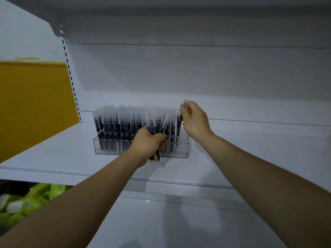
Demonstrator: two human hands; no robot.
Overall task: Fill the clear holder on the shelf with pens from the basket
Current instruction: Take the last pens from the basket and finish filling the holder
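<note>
While the clear holder (107, 150) stands on the white shelf (53, 151), left of the middle and set back from the near edge, almost all of its holes carry upright dark pens (114, 122) with frosted caps. Only a few holes at its right end (182, 138) show open.

The left hand (148, 142) is just in front of the holder's middle. Its fingers are curled tight round a bundle of pens (152, 128), whose caps fan upward and whose lower ends stick out below the palm.

The right hand (195, 120) is raised over the holder's right end. It pinches a single pen (184, 104) near its cap between thumb and fingertips. The pen hangs roughly upright beside the last filled row, and I cannot tell whether its tip has reached a hole.

A perforated upright strip (71, 83) runs up the back wall at the left, with a yellow panel (32, 104) further left. Green packets (26, 199) lie on the level below, near left. Another shelf (179, 15) hangs overhead.
</note>
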